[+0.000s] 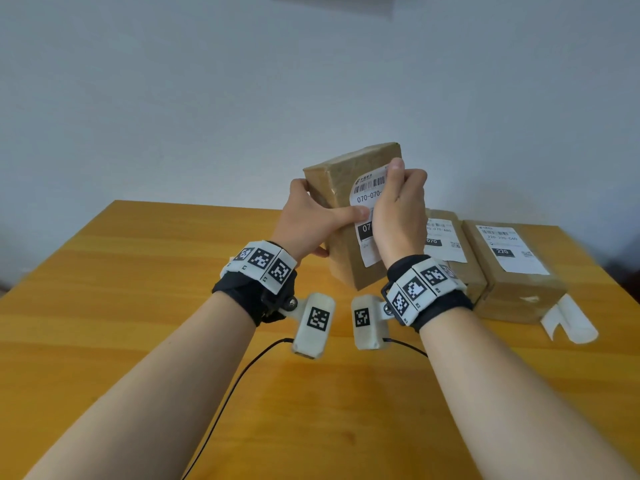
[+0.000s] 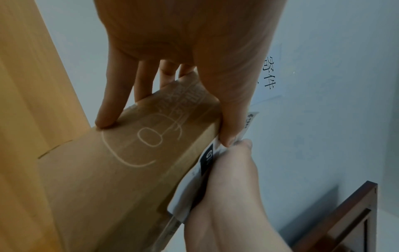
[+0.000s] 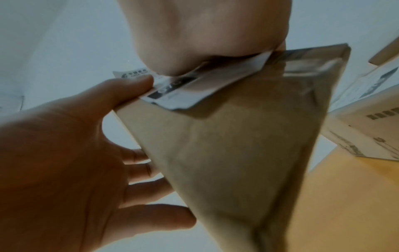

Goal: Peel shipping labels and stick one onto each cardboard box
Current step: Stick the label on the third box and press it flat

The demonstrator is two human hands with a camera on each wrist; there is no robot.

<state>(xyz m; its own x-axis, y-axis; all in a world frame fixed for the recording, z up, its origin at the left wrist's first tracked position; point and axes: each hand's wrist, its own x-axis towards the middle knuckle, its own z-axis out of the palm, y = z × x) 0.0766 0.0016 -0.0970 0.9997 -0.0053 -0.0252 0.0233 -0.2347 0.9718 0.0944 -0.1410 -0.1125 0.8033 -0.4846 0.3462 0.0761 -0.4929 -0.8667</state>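
I hold a brown cardboard box (image 1: 346,174) tilted in the air above the table. My left hand (image 1: 325,213) grips its left side, thumb on the front and fingers behind, as the left wrist view (image 2: 183,51) also shows. A white shipping label (image 1: 369,192) with a barcode and "070-070" lies on the front face. My right hand (image 1: 398,209) rests on the label, its thumb up at the label's top right corner. Its fingers are curled at the box's right edge. In the right wrist view its palm heel (image 3: 205,34) presses the label (image 3: 194,85).
Two more labelled cardboard boxes (image 1: 450,247) (image 1: 512,258) lie side by side at the right of the wooden table (image 1: 138,306). A curled white backing sheet (image 1: 568,320) lies in front of them. A black cable (image 1: 235,386) hangs below my wrists.
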